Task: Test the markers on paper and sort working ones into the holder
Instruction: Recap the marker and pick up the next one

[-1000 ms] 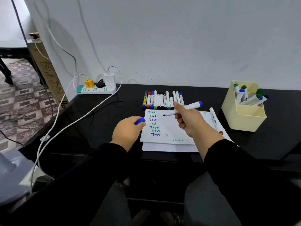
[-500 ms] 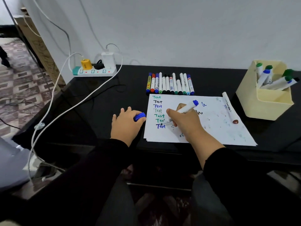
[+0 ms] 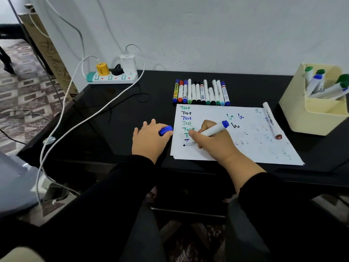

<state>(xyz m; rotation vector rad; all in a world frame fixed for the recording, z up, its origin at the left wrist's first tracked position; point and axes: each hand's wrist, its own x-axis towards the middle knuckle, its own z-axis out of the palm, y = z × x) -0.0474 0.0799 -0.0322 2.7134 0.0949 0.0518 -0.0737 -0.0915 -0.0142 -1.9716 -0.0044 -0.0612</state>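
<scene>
Pinching the light, rigid blue marker (image 3: 207, 132) mid-barrel, our right hand (image 3: 211, 141) writes near the paper's (image 3: 245, 148) left edge; our left hand (image 3: 149, 138) grips its smooth cap (image 3: 165, 130).

Thirteen markers in row (image 3: 201, 93) at paper's far edge, five in holder (image 3: 309, 112) (caps up), one loose marker (image 3: 271, 120), one blue cap (image 3: 165, 130)
</scene>
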